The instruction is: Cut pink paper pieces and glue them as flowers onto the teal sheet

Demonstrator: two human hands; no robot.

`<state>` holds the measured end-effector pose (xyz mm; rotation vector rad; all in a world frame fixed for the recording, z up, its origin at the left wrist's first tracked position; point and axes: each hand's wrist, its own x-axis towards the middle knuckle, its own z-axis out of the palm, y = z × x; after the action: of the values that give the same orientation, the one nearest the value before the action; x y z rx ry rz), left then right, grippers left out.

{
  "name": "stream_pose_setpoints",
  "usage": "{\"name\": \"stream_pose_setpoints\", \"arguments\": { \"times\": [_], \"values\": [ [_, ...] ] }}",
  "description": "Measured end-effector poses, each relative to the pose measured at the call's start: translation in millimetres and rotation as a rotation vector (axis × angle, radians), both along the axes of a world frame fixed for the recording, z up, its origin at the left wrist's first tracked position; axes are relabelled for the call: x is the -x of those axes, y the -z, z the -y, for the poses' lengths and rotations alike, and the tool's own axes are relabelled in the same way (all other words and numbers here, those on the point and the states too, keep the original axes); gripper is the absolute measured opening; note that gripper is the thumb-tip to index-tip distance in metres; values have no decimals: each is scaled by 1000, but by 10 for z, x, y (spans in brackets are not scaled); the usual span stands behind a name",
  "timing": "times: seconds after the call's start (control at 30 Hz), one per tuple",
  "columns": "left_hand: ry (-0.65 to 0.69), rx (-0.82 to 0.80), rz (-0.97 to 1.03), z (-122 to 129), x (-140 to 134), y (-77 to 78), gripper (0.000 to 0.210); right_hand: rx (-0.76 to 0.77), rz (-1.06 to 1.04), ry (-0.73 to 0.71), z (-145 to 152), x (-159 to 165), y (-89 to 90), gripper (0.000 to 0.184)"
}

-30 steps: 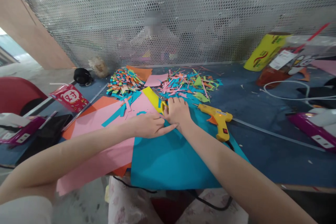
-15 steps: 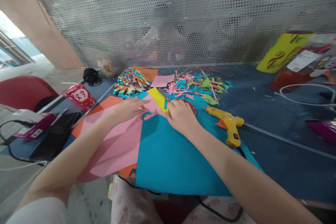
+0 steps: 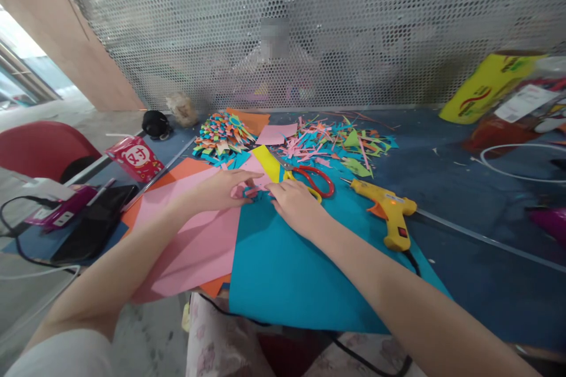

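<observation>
Cut-paper piece: a small pink and blue cut-paper piece (image 3: 251, 192) sits between the two hands, at the upper left corner of a large blue paper sheet (image 3: 287, 271).
Left hand: the left hand (image 3: 216, 188) arches over it from the pink side, forefinger and thumb apart; I cannot tell whether its grip pinches the piece.
Right hand: the right hand (image 3: 296, 203) lies low over the blue sheet, fingertips near the piece; whether this grip pinches anything is hidden.
Scissors: metal scissors with one red and one yellow handle loop (image 3: 327, 184) lie just beyond the right hand, beside a yellow paper strip (image 3: 266, 162).
Sheet edges: the blue sheet and a large pink paper sheet (image 3: 203, 241) both overhang the front edge of the dark blue bench (image 3: 477, 247).
Room, right: a yellow hot-glue gun with orange trigger (image 3: 389, 206) borders the blue sheet; bench surface shows beyond, crossed by a translucent rod (image 3: 486, 237).
Room, far side: a mixed-colour heap of paper scraps (image 3: 336, 141) and a multicoloured fringed paper bundle (image 3: 223, 132) stand before the perforated metal panel (image 3: 198, 29).
Writing: a red packet (image 3: 136, 159) bears blurred white lettering; a yellow cylinder (image 3: 486, 91) carries dark print, too small to read.
</observation>
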<state>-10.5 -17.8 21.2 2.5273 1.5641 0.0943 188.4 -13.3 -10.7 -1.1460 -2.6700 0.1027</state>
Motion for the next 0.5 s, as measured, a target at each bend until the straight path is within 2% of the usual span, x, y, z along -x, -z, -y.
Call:
{"name": "stream_pose_setpoints", "arguments": {
  "times": [0.1,0.33,0.5],
  "values": [
    [-3,-12,23,8,11,21,45,6,-18,-4,-3,5,12,31],
    [-4,-77,119,-51,50,121,50,25,-64,8,-9,1,15,31],
    [11,44,293,-152,67,272,55,37,-84,33,-12,3,44,32]
  ]
}}
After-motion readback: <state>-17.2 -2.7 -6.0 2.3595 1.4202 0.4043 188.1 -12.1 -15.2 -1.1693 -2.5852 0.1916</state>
